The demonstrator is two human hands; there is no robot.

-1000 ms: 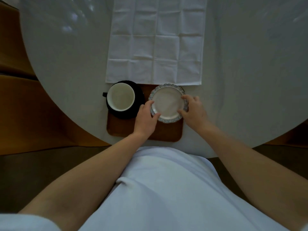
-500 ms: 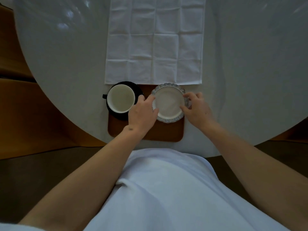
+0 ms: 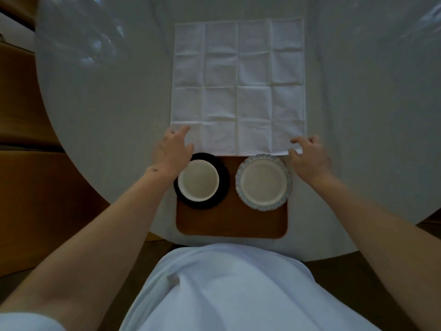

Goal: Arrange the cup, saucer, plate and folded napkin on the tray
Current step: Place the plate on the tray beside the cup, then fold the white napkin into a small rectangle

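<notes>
Both forearms are bare from elbow to wrist. The left hand (image 3: pixel 172 152) and the right hand (image 3: pixel 309 157) carry no rings, watch or gloves. A small dark mark shows on the back of the left wrist (image 3: pixel 154 170). The torso is covered by a plain pale blue-white cloth garment (image 3: pixel 229 290), loosely creased. A short sleeve edge of the same fabric (image 3: pixel 26 322) shows at the near left corner.

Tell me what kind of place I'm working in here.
Probably a dining or café setting, though I can't be sure. A round white table holds a wooden tray with a cup on a black saucer and a scalloped plate, with a creased white napkin spread beyond.
</notes>
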